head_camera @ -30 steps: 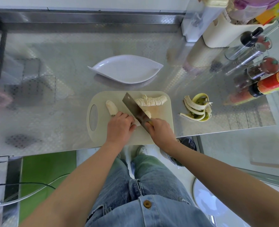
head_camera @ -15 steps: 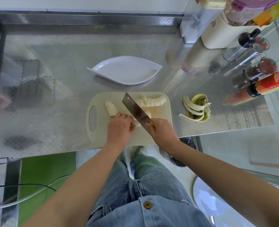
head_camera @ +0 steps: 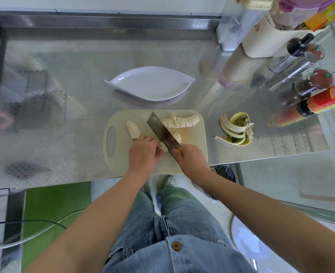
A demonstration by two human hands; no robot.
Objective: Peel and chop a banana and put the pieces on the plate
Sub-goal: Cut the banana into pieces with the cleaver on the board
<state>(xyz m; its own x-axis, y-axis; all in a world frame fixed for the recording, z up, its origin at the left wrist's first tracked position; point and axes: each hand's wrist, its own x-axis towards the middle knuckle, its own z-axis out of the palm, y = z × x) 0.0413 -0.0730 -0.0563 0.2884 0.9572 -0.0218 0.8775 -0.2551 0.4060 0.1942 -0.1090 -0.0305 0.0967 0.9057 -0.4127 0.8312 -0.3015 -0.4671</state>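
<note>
Slicing banana point(head_camera: 133, 130) on board point(head_camera: 194, 143): left hand point(head_camera: 144, 153) pinning it, right hand point(head_camera: 191, 158) gripping cleaver point(head_camera: 161, 132); next, shifting fingers back before cutting

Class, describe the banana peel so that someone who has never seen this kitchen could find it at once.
Start at the pale cutting board on the steel counter. Just right of it, apart from it, lies the banana peel: the only yellow, curled, splayed-open thing there.

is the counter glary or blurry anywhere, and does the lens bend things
Head view: the steel counter shows hazy reflections and looks smeared at left; the bottles at right lean outward from wide-angle distortion; the board, knife and plate at centre are sharp.
</note>
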